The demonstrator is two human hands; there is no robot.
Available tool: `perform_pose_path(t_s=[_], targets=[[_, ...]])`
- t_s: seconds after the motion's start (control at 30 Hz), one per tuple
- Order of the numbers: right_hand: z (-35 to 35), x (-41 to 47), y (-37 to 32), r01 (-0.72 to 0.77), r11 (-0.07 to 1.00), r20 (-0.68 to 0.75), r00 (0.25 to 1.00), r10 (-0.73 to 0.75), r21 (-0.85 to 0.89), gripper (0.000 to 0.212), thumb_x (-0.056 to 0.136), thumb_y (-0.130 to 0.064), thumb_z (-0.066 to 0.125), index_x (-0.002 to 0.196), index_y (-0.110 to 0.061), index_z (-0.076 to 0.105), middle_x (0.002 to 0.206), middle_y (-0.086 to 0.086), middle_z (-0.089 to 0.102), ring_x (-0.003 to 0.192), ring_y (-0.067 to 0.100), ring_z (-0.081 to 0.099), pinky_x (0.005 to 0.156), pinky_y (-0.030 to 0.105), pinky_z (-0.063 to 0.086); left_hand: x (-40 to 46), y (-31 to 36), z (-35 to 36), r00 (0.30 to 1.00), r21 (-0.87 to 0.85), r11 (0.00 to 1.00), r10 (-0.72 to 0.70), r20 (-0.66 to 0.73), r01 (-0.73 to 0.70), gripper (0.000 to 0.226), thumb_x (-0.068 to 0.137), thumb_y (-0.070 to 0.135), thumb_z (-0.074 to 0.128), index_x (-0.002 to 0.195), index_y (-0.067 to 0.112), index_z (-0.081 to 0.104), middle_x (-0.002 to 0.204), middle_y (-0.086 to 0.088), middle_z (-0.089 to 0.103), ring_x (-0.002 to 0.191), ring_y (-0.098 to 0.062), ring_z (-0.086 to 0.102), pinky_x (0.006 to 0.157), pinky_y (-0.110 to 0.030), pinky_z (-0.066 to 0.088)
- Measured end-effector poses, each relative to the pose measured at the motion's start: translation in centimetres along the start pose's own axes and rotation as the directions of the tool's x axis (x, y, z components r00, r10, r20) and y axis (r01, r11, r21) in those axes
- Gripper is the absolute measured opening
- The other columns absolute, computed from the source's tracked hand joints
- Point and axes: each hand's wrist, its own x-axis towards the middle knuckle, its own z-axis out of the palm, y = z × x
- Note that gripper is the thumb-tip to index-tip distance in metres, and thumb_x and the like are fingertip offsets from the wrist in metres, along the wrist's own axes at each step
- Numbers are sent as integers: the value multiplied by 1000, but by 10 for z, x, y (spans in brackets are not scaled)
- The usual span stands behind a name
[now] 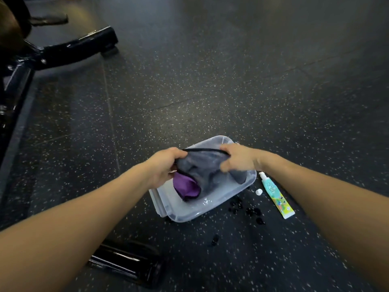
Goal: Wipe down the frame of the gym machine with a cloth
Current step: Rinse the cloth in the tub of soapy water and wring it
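A grey cloth [202,165] with a purple underside and black hem hangs stretched between both hands above a clear plastic tub [212,207] of water on the floor. My left hand [163,167] grips its left end, my right hand [237,158] grips its right end. The cloth's lower folds dip into the tub. The gym machine's black frame [69,49] runs along the floor at the upper left, well away from the hands.
A small tube [275,194] lies right of the tub, its white cap [259,192] off beside it. Dark wet drops [248,209] spot the speckled rubber floor near the tub. A black frame foot [128,262] lies under my left forearm.
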Motion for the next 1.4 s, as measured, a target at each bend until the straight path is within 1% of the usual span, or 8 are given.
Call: perform_pose_path(t_s=[0.17, 0.37, 0.5, 0.7, 0.97, 1.17, 1.3, 1.4], targets=[[18, -4, 1, 29, 856, 18, 1000, -23, -516, 11, 82, -9, 61, 84, -16, 53, 80, 6, 60, 77, 23, 53, 64, 25, 36, -1, 10, -3, 984, -14, 998, 58, 166, -57, 5, 87, 4, 62, 89, 8, 60, 89, -10, 67, 84, -23, 65, 82, -38, 54], [-4, -13, -2, -26, 818, -68, 995, 79, 574, 24, 91, 9, 47, 82, -8, 63, 82, 11, 70, 80, 25, 67, 77, 35, 55, -1, 3, -11, 980, 891, 424, -38, 196, -162, 48, 72, 15, 80, 115, 16, 59, 107, -1, 66, 98, -21, 62, 90, -33, 51], [0, -7, -10, -44, 696, -78, 987, 143, 717, 24, 91, 4, 45, 79, -13, 58, 73, 9, 64, 67, 23, 60, 64, 29, 52, -2, 2, -8, 981, 735, 654, 63, 182, -179, 26, 92, 25, 62, 113, 11, 66, 107, -3, 69, 99, -19, 64, 91, -29, 48], [1, 5, -4, -5, 999, -123, 992, 9, 37, 45, 74, -6, 65, 108, -18, 37, 102, 10, 52, 87, 24, 55, 66, 38, 52, 10, -9, -1, 997, 343, 938, 62, -36, -47, 21, 93, 25, 57, 107, 13, 47, 108, -12, 61, 93, -25, 62, 76, -43, 54], [56, 30, 17, 38, 773, 171, 981, 92, -633, 76, 81, -36, 67, 141, -27, 21, 137, 7, 21, 127, 35, 28, 104, 51, 37, 30, -65, 24, 983, 975, 143, 101, 156, -170, 74, 85, 27, 66, 143, 32, 19, 137, -9, 22, 119, -34, 42, 101, -43, 40], [79, 50, 16, -97, 747, 143, 958, 250, -658, 39, 94, -12, 44, 133, -11, 47, 143, 13, 40, 129, 32, 42, 101, 38, 43, 51, -76, 41, 992, 868, 482, -76, -99, 123, 53, 88, 24, 62, 133, 11, 38, 137, -13, 40, 117, -29, 48, 99, -36, 42], [62, 46, -3, -104, 968, 130, 982, 136, -227, 17, 94, -7, 48, 111, -9, 49, 93, 9, 56, 71, 24, 54, 39, 15, 41, 47, -64, 47, 955, 92, 955, -269, -125, 281, 13, 94, 20, 49, 101, 11, 57, 80, -9, 57, 65, -20, 53, 56, -25, 41], [54, 39, -8, -98, 985, 124, 989, 81, 139, 13, 91, -21, 60, 99, -12, 53, 95, 11, 64, 85, 29, 65, 76, 39, 57, 43, -60, 48, 935, -214, 922, -345, -80, 322, 27, 94, 35, 43, 83, 17, 60, 61, -7, 59, 51, -19, 52, 47, -20, 38]])
